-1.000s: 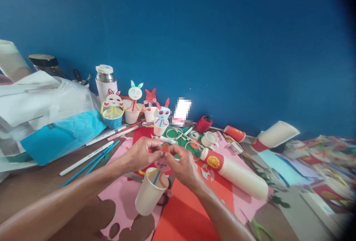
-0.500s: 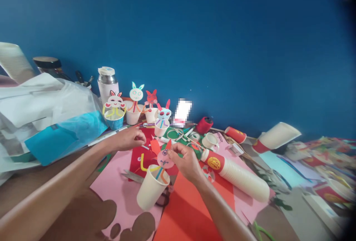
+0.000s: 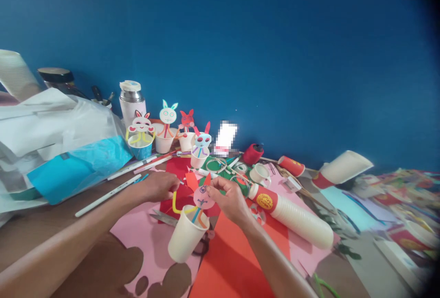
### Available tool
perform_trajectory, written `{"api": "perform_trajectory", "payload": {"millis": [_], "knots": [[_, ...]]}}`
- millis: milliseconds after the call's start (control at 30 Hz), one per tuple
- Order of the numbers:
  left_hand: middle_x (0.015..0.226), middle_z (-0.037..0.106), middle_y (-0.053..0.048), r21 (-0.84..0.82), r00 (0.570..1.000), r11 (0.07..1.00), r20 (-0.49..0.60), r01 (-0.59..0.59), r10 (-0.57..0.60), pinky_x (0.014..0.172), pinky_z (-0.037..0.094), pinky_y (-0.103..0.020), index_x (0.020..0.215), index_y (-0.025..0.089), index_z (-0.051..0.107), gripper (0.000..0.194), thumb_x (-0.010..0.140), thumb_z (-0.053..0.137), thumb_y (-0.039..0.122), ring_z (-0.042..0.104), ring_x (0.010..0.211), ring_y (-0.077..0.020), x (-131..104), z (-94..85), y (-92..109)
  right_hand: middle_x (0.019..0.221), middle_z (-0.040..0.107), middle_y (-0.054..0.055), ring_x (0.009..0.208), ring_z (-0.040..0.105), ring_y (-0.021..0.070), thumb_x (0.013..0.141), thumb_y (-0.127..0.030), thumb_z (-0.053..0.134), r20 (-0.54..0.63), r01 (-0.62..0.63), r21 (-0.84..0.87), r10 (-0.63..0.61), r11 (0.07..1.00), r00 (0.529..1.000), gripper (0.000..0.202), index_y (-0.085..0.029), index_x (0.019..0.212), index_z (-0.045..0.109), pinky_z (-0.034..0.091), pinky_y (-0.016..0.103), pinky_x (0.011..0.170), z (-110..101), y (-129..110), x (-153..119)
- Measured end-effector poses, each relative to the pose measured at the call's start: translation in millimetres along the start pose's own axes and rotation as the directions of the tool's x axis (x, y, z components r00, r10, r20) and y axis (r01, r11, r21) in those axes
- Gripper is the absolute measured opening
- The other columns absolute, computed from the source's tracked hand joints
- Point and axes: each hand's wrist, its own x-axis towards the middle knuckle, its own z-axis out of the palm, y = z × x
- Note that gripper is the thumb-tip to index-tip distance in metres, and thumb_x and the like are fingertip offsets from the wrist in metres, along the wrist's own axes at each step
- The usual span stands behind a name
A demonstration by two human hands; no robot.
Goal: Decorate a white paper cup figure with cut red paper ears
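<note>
A white paper cup [image 3: 185, 238] stands tilted in front of me, with blue, orange and yellow stems in it. Above its rim is a pink rabbit face [image 3: 203, 199] with drawn eyes and mouth and red-orange ears. My right hand [image 3: 227, 197] pinches the right edge of this face between thumb and fingers. My left hand [image 3: 163, 188] is closed above the bent yellow stem [image 3: 176, 204], at its upper end; whether it grips the stem is unclear. Scissors [image 3: 167, 217] lie behind the cup, partly hidden.
Finished rabbit figures in cups [image 3: 165, 142] line the wall, beside a thermos [image 3: 132, 103]. Stacked paper cups [image 3: 302, 222] lie on the right over pink and orange paper [image 3: 240, 261]. Plastic-wrapped sheets [image 3: 79, 151] fill the left; a white pen [image 3: 108, 195] lies nearer.
My left hand has turned over and come down and right, toward the yellow stem's upper end. My right hand still holds the pink face.
</note>
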Motion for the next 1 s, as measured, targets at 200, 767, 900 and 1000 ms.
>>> {"api": "perform_trajectory", "payload": {"millis": [200, 767, 900, 1000], "knots": [[0.072, 0.061, -0.001, 0.022, 1.000, 1.000, 0.012, -0.012, 0.012, 0.054, 0.029, -0.024, 0.066, 0.018, 0.054, 0.011, 0.061, 0.046, 0.012, 0.053, 0.065, -0.0151, -0.9, 3.8, 2.6, 0.063, 0.051, -0.003, 0.061, 0.044, 0.0102, 0.078, -0.028, 0.052, -0.010, 0.011, 0.002, -0.011, 1.000, 1.000, 0.016, -0.017, 0.066, 0.053, 0.037, 0.021, 0.057, 0.3, 1.0, 0.1], [0.071, 0.060, -0.002, -0.913, 0.981, 0.407, -0.068, 0.012, -0.181, 0.055, 0.042, -0.024, 0.069, 0.015, 0.052, 0.026, 0.066, 0.061, 0.039, 0.054, 0.059, -0.0116, -2.2, -32.4, 0.6, 0.058, 0.054, -0.002, 0.055, 0.046, 0.0105, 0.075, -0.029, 0.051, -0.092, -0.057, 0.070, 0.064, 0.996, 0.994, 0.017, -0.017, 0.065, 0.054, 0.037, 0.022, 0.054, -13.5, 8.7, 12.7], [0.083, 0.063, -0.006, -0.962, 0.978, 0.265, 0.006, 0.062, -0.208, 0.060, 0.045, -0.025, 0.066, 0.015, 0.051, 0.028, 0.063, 0.067, 0.038, 0.059, 0.074, -0.0155, -3.5, -34.7, 4.4, 0.056, 0.052, -0.003, 0.052, 0.043, 0.0096, 0.074, -0.030, 0.052, -0.134, -0.088, 0.071, 0.097, 0.994, 0.986, 0.018, -0.016, 0.062, 0.052, 0.035, 0.021, 0.052, -17.1, 7.5, 14.2], [0.079, 0.064, -0.005, -0.968, 0.979, 0.236, 0.040, 0.087, -0.199, 0.059, 0.045, -0.024, 0.064, 0.015, 0.050, 0.028, 0.062, 0.067, 0.036, 0.059, 0.076, -0.0156, -2.8, -34.7, 9.2, 0.055, 0.051, -0.003, 0.052, 0.042, 0.0093, 0.074, -0.031, 0.052, -0.140, -0.090, 0.058, 0.097, 0.994, 0.985, 0.019, -0.016, 0.062, 0.052, 0.034, 0.021, 0.051, -17.3, 7.1, 14.3]]}}
